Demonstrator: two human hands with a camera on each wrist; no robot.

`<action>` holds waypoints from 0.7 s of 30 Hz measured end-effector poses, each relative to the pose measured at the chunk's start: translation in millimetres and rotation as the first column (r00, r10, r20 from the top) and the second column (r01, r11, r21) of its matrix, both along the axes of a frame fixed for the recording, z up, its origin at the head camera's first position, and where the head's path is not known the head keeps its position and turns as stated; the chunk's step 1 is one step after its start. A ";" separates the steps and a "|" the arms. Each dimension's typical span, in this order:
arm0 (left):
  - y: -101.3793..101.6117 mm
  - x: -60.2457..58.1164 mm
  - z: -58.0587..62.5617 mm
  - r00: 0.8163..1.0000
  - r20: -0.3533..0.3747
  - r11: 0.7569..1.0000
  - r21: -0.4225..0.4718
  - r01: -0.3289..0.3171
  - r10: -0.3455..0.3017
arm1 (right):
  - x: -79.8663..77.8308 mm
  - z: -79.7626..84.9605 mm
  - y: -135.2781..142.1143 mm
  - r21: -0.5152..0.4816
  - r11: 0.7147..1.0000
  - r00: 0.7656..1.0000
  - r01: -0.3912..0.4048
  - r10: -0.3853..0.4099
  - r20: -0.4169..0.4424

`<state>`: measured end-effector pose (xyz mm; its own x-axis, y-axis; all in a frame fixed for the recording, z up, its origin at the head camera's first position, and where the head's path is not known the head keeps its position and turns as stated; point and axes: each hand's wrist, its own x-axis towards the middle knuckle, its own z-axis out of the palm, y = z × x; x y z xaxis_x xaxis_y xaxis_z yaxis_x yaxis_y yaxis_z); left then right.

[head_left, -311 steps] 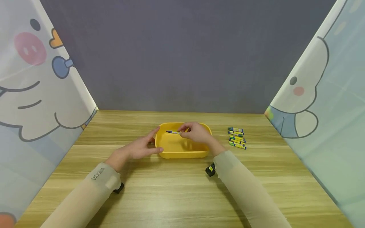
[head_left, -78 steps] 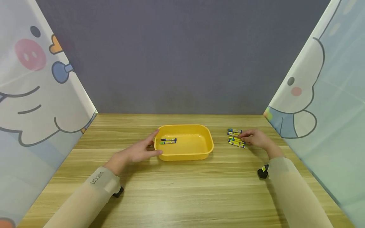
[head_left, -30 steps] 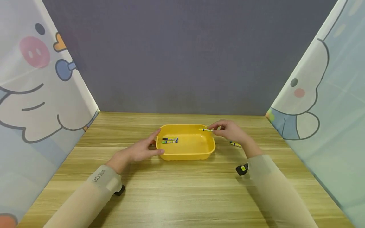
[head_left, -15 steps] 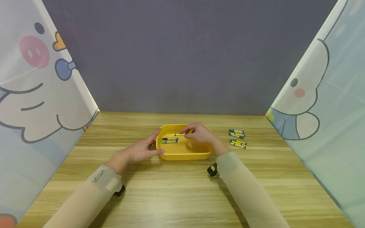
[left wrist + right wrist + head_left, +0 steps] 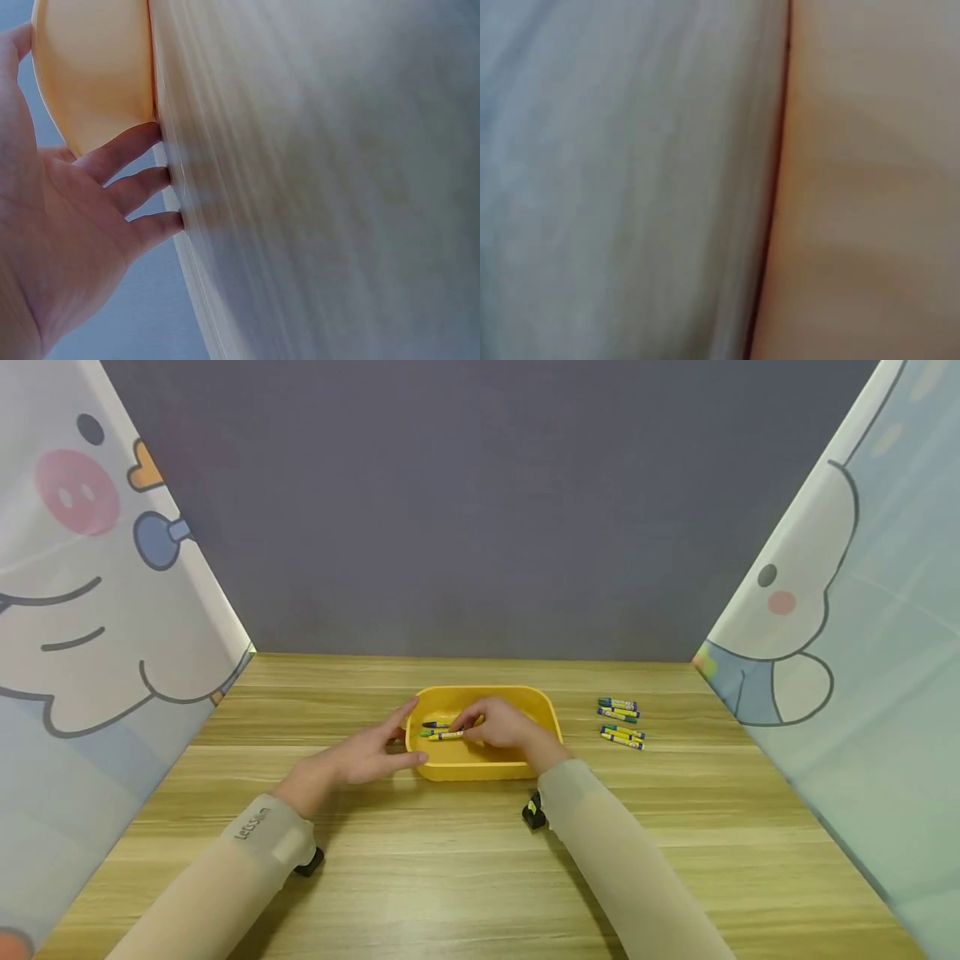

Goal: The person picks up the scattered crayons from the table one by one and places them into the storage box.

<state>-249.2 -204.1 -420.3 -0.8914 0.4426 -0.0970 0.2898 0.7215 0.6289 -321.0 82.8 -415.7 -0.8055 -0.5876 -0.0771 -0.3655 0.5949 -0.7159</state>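
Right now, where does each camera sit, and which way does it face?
Head view: worn on the head, facing forward and down at the yellow tray, crayons and table; left hand, right hand and both sleeves show.
Left wrist view: worn on that wrist, facing the tray's end and table; the left hand's palm and fingers show.
Right wrist view: worn on that wrist, facing the tray's side and table, blurred; no hand shows.
Shared: head and left wrist views both show the left hand at the tray.

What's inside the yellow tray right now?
In the yellow tray: a dark-tipped crayon, a green-tipped crayon, and a yellow-tipped crayon pinched by the right hand. That hand hides parts of the crayons and tray floor; anything beneath it cannot be seen.
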 end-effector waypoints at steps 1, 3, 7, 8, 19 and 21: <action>-0.2 0.5 0.5 1.000 0.000 1.000 -0.001 0.002 -0.002 | -0.5 -1.1 -0.6 0.008 1.000 1.000 -0.004 0.004 -0.001; -0.3 1.2 1.3 1.000 0.004 1.000 -0.001 0.002 -0.002 | -1.5 -3.3 -1.5 0.023 1.000 1.000 -0.010 0.010 -0.010; -0.1 1.4 2.1 1.000 0.005 1.000 0.005 -0.002 0.002 | -2.2 -5.2 -3.4 0.040 0.999 0.999 -0.016 0.017 -0.030; 0.0 1.3 2.2 1.000 0.003 1.000 0.006 0.002 -0.002 | -2.6 -5.8 -3.9 0.046 0.999 0.999 -0.020 0.021 -0.039; -0.1 0.8 2.5 1.000 -0.001 1.000 0.008 0.007 -0.007 | -1.4 -5.8 -7.1 0.078 0.996 0.996 -0.034 0.040 -0.078; 0.2 0.4 2.3 1.000 -0.001 1.000 0.009 0.006 -0.006 | -1.6 -5.8 -6.6 0.070 0.997 0.996 -0.037 0.042 -0.078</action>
<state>-248.8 -203.9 -417.9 -0.8889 0.4486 -0.0926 0.2943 0.7142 0.6350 -322.6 76.2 -421.5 -0.7869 -0.6147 -0.0545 -0.4439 0.6252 -0.6419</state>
